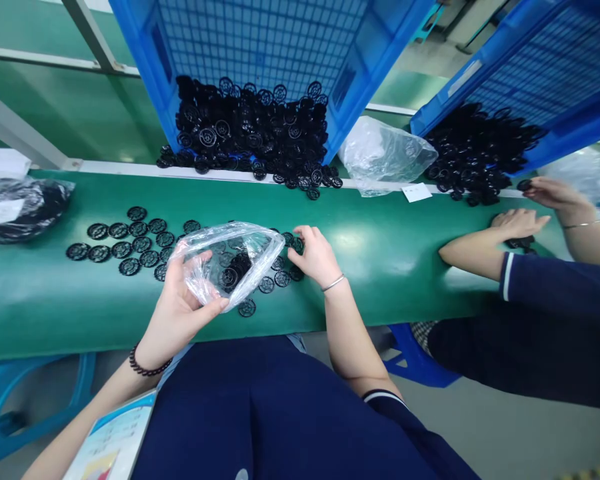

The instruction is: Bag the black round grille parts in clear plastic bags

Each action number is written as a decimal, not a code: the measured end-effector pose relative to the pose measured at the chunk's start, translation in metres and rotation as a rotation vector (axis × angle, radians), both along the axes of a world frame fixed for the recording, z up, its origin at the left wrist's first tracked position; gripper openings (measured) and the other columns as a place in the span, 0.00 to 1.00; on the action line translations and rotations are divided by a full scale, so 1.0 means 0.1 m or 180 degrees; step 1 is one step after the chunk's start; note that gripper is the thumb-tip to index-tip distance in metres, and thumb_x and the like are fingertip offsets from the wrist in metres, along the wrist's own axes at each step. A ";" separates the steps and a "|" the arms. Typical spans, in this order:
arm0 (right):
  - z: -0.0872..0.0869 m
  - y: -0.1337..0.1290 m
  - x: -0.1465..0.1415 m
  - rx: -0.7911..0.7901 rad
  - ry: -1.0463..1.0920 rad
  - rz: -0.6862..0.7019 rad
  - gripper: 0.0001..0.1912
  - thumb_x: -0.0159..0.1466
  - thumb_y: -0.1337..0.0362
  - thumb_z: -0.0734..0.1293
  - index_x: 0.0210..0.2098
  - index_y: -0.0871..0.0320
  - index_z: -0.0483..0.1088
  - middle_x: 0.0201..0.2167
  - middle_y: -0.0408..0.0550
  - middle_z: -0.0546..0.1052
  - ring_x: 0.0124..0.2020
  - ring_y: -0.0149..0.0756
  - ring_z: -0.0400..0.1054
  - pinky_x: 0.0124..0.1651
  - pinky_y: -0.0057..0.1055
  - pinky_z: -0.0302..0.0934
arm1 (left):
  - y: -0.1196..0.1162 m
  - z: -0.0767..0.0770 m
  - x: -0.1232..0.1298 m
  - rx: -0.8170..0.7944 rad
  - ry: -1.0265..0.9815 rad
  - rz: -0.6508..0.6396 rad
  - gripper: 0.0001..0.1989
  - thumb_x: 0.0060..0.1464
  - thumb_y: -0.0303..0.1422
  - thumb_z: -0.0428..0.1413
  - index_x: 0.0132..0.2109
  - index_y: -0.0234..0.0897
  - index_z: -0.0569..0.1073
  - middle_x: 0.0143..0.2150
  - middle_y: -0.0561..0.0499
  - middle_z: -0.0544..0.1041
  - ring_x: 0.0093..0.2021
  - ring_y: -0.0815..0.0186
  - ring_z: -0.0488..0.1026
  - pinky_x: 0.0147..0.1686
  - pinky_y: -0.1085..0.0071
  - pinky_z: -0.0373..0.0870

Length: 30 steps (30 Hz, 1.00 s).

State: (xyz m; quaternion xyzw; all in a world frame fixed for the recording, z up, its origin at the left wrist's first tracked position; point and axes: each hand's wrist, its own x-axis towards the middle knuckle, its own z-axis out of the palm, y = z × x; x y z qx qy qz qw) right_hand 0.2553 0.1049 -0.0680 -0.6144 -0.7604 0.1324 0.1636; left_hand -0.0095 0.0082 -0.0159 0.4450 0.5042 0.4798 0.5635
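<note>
My left hand grips a clear plastic bag by its side, its thumb near the lower rim. The bag's mouth gapes toward me, and a short stack of black spoked discs lies inside. Just right of the bag, my right hand has thumb and forefinger curled around the edge of a black disc on the table. More loose discs lie between that hand and the bag. To the left, several black discs are spread flat on the green table.
A tilted blue crate spills a heap of black discs at the back. Another blue crate stands right, beside a crumpled plastic bag. A filled bag lies far left. A co-worker's hands work at right.
</note>
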 end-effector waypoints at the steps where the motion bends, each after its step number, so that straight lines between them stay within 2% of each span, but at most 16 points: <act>1: 0.01 0.04 -0.02 0.0074 -0.0021 0.0019 0.20 0.61 0.65 0.63 0.53 0.58 0.65 0.44 0.55 0.69 0.46 0.45 0.66 0.49 0.39 0.63 | 0.00 0.00 0.00 0.0005 0.0014 -0.0004 0.50 0.44 0.30 0.68 0.67 0.59 0.49 0.65 0.42 0.57 0.29 0.76 0.69 0.30 0.72 0.76; 4: -0.01 0.18 -0.12 -0.0080 -0.0304 0.0169 0.19 0.63 0.66 0.62 0.53 0.60 0.68 0.45 0.57 0.69 0.47 0.46 0.65 0.52 0.40 0.62 | -0.01 0.02 0.04 0.0048 0.0040 -0.0025 0.50 0.45 0.31 0.68 0.68 0.57 0.49 0.65 0.42 0.57 0.29 0.76 0.69 0.30 0.71 0.76; 7: -0.03 0.28 -0.15 -0.0381 -0.0568 0.0330 0.12 0.61 0.68 0.64 0.44 0.63 0.72 0.40 0.58 0.71 0.44 0.47 0.66 0.52 0.41 0.62 | -0.03 0.05 0.09 0.0091 0.0048 -0.0014 0.51 0.44 0.32 0.68 0.68 0.55 0.48 0.66 0.40 0.57 0.29 0.76 0.69 0.30 0.71 0.76; 9: 0.04 0.27 -0.10 -0.0316 -0.0485 0.0357 0.09 0.59 0.70 0.65 0.40 0.63 0.73 0.37 0.56 0.72 0.43 0.46 0.67 0.52 0.42 0.63 | -0.03 0.05 0.12 0.0086 0.0049 -0.0013 0.52 0.43 0.32 0.68 0.69 0.54 0.46 0.66 0.39 0.57 0.29 0.75 0.69 0.31 0.70 0.76; 11: 0.22 0.16 -0.04 0.0144 -0.0076 0.0240 0.08 0.59 0.70 0.66 0.39 0.61 0.73 0.36 0.55 0.73 0.42 0.45 0.68 0.49 0.42 0.65 | -0.02 0.05 0.14 0.0048 0.0055 -0.0076 0.54 0.44 0.33 0.68 0.69 0.54 0.44 0.67 0.39 0.56 0.29 0.75 0.69 0.31 0.69 0.77; 14: 0.65 -0.12 -0.02 0.1300 0.0844 0.0103 0.12 0.61 0.65 0.66 0.45 0.57 0.70 0.42 0.53 0.73 0.44 0.44 0.68 0.42 0.40 0.69 | 0.01 0.04 0.16 0.0026 0.0059 -0.0234 0.55 0.45 0.35 0.68 0.70 0.54 0.41 0.67 0.38 0.55 0.29 0.74 0.69 0.31 0.69 0.77; 15: 0.79 -0.22 -0.06 0.1564 0.1039 0.0230 0.14 0.61 0.64 0.67 0.47 0.55 0.70 0.44 0.52 0.73 0.45 0.43 0.68 0.41 0.39 0.69 | 0.03 0.04 0.17 0.0037 0.0053 -0.0282 0.55 0.45 0.35 0.68 0.70 0.54 0.40 0.67 0.38 0.55 0.29 0.73 0.69 0.31 0.69 0.77; 17: 1.01 -0.37 -0.19 0.1775 0.1132 0.0700 0.14 0.61 0.63 0.68 0.47 0.53 0.69 0.45 0.50 0.74 0.45 0.42 0.69 0.43 0.39 0.69 | 0.05 0.03 0.19 0.0069 0.0052 -0.0319 0.54 0.45 0.36 0.67 0.70 0.52 0.41 0.67 0.38 0.56 0.33 0.71 0.71 0.34 0.69 0.77; 19: 1.08 -0.42 -0.31 0.1686 0.1024 0.1162 0.12 0.63 0.62 0.68 0.47 0.54 0.69 0.44 0.49 0.75 0.46 0.40 0.70 0.46 0.38 0.69 | 0.05 0.03 0.21 0.0085 0.0078 -0.0303 0.54 0.46 0.37 0.67 0.70 0.51 0.41 0.66 0.39 0.57 0.40 0.65 0.73 0.37 0.68 0.77; 20: 1.06 -0.41 -0.33 0.1608 0.0959 0.1220 0.11 0.64 0.61 0.68 0.46 0.54 0.70 0.43 0.49 0.76 0.45 0.40 0.70 0.47 0.38 0.68 | 0.05 0.03 0.21 0.0088 0.0094 -0.0275 0.54 0.46 0.37 0.67 0.70 0.50 0.41 0.66 0.39 0.57 0.44 0.62 0.73 0.39 0.68 0.77; 22: 0.94 -0.37 -0.28 0.1456 0.0827 0.0939 0.08 0.65 0.59 0.66 0.42 0.54 0.70 0.40 0.49 0.77 0.42 0.39 0.71 0.44 0.37 0.68 | 0.04 0.02 0.18 0.0092 0.0118 -0.0195 0.54 0.45 0.36 0.68 0.69 0.52 0.42 0.66 0.39 0.56 0.44 0.62 0.73 0.38 0.68 0.77; 25: 0.68 -0.33 -0.04 0.0882 0.0266 0.0474 0.04 0.64 0.62 0.66 0.35 0.54 0.68 0.34 0.47 0.75 0.37 0.39 0.69 0.38 0.36 0.65 | 0.03 -0.03 0.09 0.0100 0.0107 -0.0076 0.54 0.43 0.35 0.69 0.69 0.53 0.45 0.66 0.39 0.56 0.34 0.70 0.71 0.33 0.69 0.76; 28: 0.41 -0.38 0.15 0.0007 -0.0366 0.0599 0.07 0.58 0.66 0.69 0.34 0.54 0.65 0.34 0.47 0.74 0.38 0.42 0.68 0.36 0.35 0.62 | 0.05 -0.08 0.00 0.0082 0.0068 -0.0013 0.53 0.43 0.35 0.69 0.69 0.54 0.46 0.65 0.39 0.57 0.29 0.74 0.69 0.30 0.69 0.76; 30: 0.26 -0.43 0.19 -0.0350 -0.0454 0.0640 0.12 0.55 0.68 0.71 0.35 0.54 0.64 0.35 0.48 0.74 0.39 0.43 0.67 0.37 0.35 0.61 | 0.07 -0.10 -0.03 0.0083 0.0068 -0.0010 0.52 0.43 0.34 0.69 0.68 0.55 0.48 0.65 0.40 0.57 0.29 0.75 0.69 0.30 0.69 0.76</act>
